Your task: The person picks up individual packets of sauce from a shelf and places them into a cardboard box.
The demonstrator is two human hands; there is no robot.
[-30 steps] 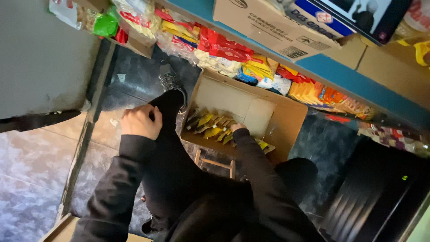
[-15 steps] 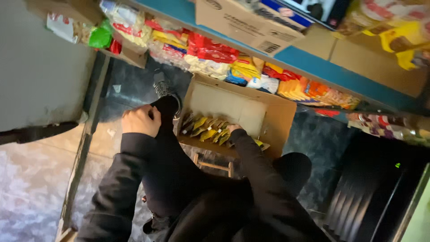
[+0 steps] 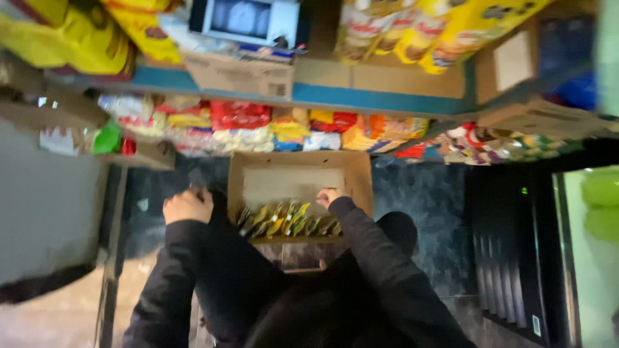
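Left hand (image 3: 187, 206): curled into a fist, rested on dark-clad knee (image 3: 222, 258).
Right hand (image 3: 329, 196): inside cardboard box (image 3: 361, 174), fingers bent over yellow packets (image 3: 284, 222); grip unclear.

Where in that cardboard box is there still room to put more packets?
The back of the cardboard box, behind the yellow packets, is bare. The front row is crowded, with the right hand at its end. The left hand rests outside, on the knee.

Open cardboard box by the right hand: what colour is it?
Brown, seen in the head view: cardboard box.
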